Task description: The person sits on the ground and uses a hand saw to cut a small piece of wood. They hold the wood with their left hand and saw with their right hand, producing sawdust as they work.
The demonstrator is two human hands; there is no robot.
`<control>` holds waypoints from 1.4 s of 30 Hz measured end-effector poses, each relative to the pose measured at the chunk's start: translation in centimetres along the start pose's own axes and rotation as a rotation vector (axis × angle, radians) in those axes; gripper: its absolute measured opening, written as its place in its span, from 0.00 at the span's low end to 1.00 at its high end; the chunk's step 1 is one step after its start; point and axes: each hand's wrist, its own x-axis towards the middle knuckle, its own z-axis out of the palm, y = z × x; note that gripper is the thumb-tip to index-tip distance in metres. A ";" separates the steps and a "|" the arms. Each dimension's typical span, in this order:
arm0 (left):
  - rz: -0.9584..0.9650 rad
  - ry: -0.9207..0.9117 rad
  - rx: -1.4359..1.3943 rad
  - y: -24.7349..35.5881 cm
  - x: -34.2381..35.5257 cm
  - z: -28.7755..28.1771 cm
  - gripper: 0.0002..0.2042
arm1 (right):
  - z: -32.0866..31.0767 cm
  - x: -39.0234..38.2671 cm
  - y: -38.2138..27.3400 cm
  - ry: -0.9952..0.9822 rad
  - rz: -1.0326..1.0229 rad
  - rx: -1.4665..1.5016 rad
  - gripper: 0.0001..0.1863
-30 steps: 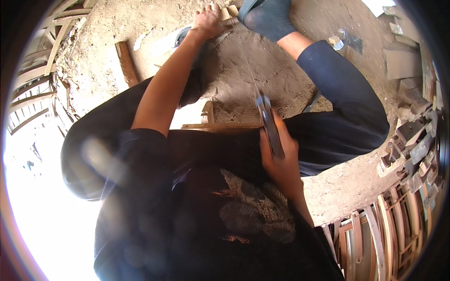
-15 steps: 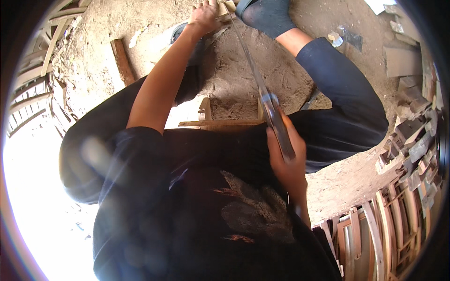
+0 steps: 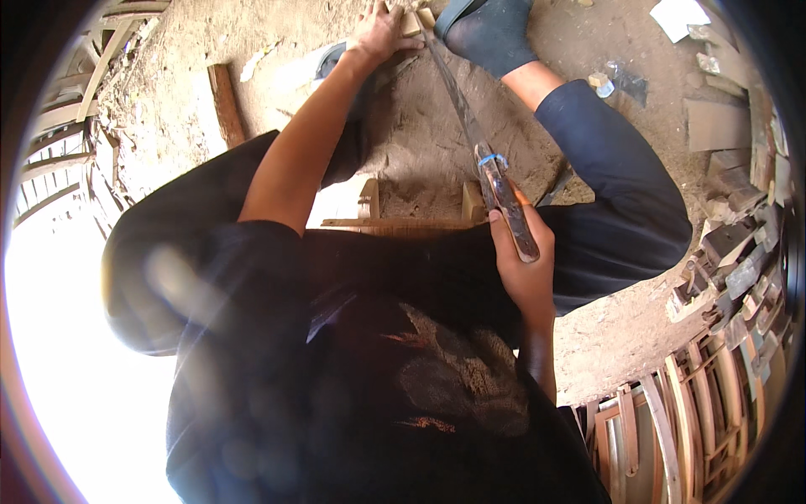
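Observation:
My left hand (image 3: 374,34) presses on a small pale wood piece (image 3: 410,24) at the top of the view, its fingers curled over it. My right hand (image 3: 525,252), at the right of my torso, grips the worn handle (image 3: 504,195) of a handsaw, which has a blue band near the blade. The long blade (image 3: 454,88) runs forward to the wood beside my left fingers. My right foot (image 3: 487,34), in a dark sock and sandal, is just right of the wood.
A low wooden seat or frame (image 3: 395,223) lies between my legs. A short wood block (image 3: 225,101) rests on the dirt floor (image 3: 168,76) at left. Stacked boards and offcuts (image 3: 739,227) line the right side, wooden frames (image 3: 663,420) the lower right. Bright glare washes out the lower left.
My right hand and the saw handle have shifted rightward, drawing back and then slightly forward again. My left hand stays at the wood piece, with only a slight shift.

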 end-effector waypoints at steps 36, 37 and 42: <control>-0.044 -0.071 0.102 -1.9 -0.6 0.5 0.38 | -2.0 -5.4 -2.4 -0.039 -0.109 -0.183 0.23; -0.021 -0.075 0.096 -1.1 -0.3 0.5 0.39 | -2.0 -5.6 -2.1 -0.015 -0.121 -0.191 0.23; 0.052 0.008 0.156 -1.7 -0.6 2.2 0.43 | -0.2 -2.2 -3.6 -0.111 0.098 -0.144 0.24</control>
